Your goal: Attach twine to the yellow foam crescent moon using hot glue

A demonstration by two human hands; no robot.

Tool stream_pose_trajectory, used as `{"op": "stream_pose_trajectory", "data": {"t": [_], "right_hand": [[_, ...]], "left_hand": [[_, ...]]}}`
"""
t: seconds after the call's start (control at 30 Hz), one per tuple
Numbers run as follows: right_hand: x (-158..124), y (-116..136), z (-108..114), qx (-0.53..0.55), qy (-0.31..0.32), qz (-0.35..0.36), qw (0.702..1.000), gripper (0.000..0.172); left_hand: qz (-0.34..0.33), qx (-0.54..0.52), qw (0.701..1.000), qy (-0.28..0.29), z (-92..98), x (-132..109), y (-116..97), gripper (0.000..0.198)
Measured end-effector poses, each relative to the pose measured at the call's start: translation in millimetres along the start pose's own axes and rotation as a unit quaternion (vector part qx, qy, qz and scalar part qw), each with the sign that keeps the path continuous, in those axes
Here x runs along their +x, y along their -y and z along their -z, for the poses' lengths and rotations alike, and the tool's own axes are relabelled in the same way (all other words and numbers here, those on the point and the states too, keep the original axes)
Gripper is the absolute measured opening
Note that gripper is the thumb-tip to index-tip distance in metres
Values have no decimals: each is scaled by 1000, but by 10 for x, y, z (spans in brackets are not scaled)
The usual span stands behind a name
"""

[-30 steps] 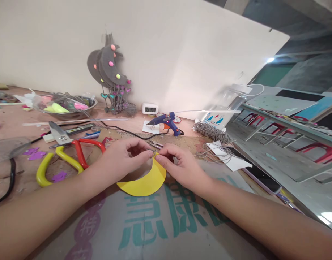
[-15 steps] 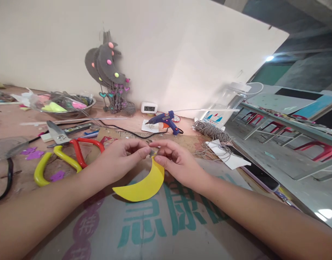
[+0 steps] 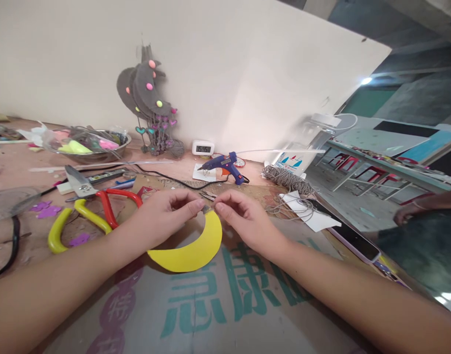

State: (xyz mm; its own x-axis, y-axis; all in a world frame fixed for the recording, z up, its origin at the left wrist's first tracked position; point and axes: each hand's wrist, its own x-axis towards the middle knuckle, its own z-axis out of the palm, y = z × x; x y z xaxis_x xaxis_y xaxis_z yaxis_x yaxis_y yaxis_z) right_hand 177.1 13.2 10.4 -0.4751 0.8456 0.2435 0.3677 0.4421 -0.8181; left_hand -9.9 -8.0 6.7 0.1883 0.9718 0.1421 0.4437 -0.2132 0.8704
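A flat yellow crescent-moon cut-out (image 3: 190, 256) hangs above the cardboard with its upper tip between my two hands. My left hand (image 3: 170, 211) is closed in a pinch at that tip, where a small grey bit shows. My right hand (image 3: 243, 214) is pinched just right of the tip; whatever lies between its fingers is too small to make out. Behind the fingers lies a pair of metal tweezers (image 3: 208, 195), partly hidden. Left of my left wrist are red-handled scissors (image 3: 109, 206) and a yellow-handled tool (image 3: 59, 230).
A blue glue gun (image 3: 225, 164) stands behind my hands beside a small digital clock (image 3: 202, 148). Grey yarn (image 3: 288, 179), a phone (image 3: 352, 236) and a clear jug (image 3: 302, 142) are rightward. A metal bowl (image 3: 89, 156) stands left. Another person's arm (image 3: 428, 204) shows at right.
My right fingers have shifted slightly right, off the crescent's face. The crescent has swung a little left and up. Another person has come into view at the right.
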Motion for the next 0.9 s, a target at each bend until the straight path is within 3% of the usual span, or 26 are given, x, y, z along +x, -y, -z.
{"op": "stream_pose_trajectory", "data": {"t": [0.2, 0.4, 0.47, 0.67, 0.8, 0.9], "right_hand": [[157, -84, 255, -105, -102, 49, 988, 16], [205, -284, 276, -276, 10, 141, 951, 22], [200, -313, 242, -307, 22, 148, 940, 23], [224, -335, 256, -277, 30, 64, 958, 30], [237, -299, 282, -233, 43, -27, 971, 17], [247, -252, 283, -125, 1, -63, 990, 13]], "left_hand": [[12, 9, 1000, 2, -1, 33, 48, 33], [43, 15, 998, 52, -12, 2, 34, 36], [48, 11, 997, 64, -16, -9, 38, 37], [48, 5, 997, 62, -29, -1, 30, 33], [59, 3, 996, 69, -32, -6, 20, 34], [60, 2, 995, 78, -31, -13, 34, 35]]}}
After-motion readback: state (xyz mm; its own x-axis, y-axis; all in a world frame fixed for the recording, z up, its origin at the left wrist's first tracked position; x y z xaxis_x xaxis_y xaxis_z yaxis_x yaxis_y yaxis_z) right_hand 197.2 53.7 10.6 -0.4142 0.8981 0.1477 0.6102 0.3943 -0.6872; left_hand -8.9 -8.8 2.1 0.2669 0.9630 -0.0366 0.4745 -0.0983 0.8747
